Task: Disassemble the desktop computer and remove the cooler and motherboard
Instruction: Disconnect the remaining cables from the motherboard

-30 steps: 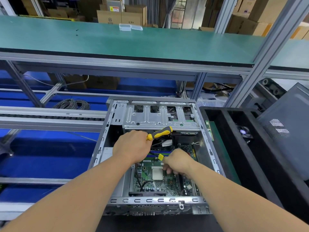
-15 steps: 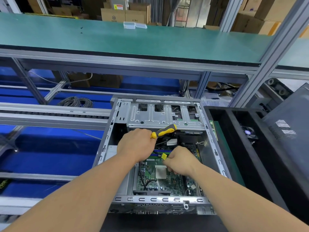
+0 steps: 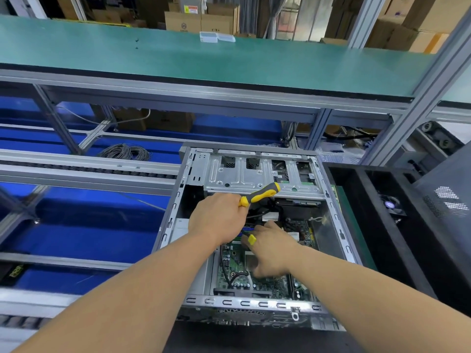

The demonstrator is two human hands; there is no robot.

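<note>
Left hand (image 3: pixel 216 217) clenched round screwdriver (image 3: pixel 260 194), handle pointing two o'clock. Right hand (image 3: pixel 271 248) on motherboard (image 3: pixel 237 273) inside case (image 3: pixel 254 303), fingers curled; whether they grip anything, cannot tell. Board lies six o'clock from screwdriver, long axis twelve-to-six; right hand nearer.

Both forearms are bare to the frame edge, with no sleeves; left hand (image 3: pixel 216 217) and right hand (image 3: pixel 271 247) are ungloved.
</note>
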